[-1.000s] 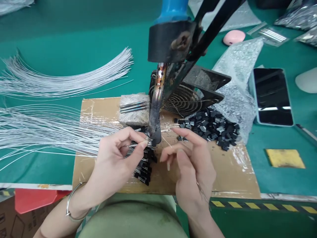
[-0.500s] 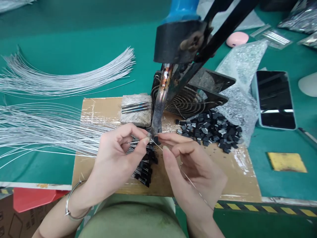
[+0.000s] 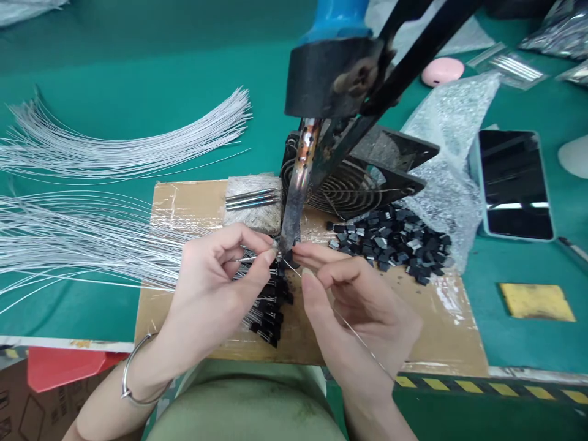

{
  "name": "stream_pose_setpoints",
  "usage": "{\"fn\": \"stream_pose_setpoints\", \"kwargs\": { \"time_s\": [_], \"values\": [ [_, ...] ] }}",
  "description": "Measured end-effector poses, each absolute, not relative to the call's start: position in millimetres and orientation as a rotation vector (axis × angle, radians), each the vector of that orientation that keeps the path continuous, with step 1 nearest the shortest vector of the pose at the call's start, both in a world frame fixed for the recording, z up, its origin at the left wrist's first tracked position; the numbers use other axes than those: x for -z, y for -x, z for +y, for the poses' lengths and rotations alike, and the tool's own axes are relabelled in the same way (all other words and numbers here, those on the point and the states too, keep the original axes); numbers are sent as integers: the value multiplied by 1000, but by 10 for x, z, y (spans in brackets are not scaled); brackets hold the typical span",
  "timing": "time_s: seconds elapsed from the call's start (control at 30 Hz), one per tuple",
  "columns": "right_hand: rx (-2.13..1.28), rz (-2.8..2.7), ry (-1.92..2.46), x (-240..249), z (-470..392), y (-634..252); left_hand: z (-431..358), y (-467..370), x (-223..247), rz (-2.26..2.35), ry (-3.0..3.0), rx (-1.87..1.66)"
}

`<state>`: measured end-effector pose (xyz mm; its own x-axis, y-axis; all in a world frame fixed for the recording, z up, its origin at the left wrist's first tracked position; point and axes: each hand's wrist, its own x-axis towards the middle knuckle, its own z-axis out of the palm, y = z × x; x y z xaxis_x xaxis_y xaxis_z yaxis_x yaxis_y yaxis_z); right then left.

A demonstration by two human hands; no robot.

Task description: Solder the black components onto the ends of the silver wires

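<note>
A mounted soldering iron (image 3: 305, 159) points down at a spot between my two hands. My left hand (image 3: 220, 282) is closed, thumb and forefinger pinching the end of a thin grey-white wire (image 3: 245, 260) just left of the iron's tip. From my right hand (image 3: 362, 312), also closed, a thin solder wire (image 3: 362, 344) runs up between thumb and fingers to the tip. A small black connector (image 3: 289, 257) is by the tip, near my right fingertips; its exact contact is hard to make out. Below, several wired black connectors (image 3: 269, 318) lie in a row.
Loose black connectors (image 3: 390, 242) are heaped on the cardboard (image 3: 441, 337), by a fan (image 3: 353, 187). Spare iron tips (image 3: 252, 199) rest on a wrapped block. Wire bundles (image 3: 138, 144) lie left. A phone (image 3: 514, 184), bubble wrap (image 3: 450, 135) and yellow sponge (image 3: 536, 301) are at right.
Both hands keep their grips and nearly the same place at the tip. My left hand has shifted very slightly left, and the whole view has moved a little.
</note>
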<state>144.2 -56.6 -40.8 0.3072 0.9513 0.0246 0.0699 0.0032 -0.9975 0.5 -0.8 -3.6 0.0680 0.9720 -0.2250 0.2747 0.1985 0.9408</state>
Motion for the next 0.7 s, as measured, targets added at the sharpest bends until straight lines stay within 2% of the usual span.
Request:
{"fn": "stream_pose_setpoints", "kwargs": {
  "time_s": [0.7],
  "values": [
    [-871,-993,1384,388,-559,-1397,-7,-4,39,1432,-1305,-823]
  ]
}}
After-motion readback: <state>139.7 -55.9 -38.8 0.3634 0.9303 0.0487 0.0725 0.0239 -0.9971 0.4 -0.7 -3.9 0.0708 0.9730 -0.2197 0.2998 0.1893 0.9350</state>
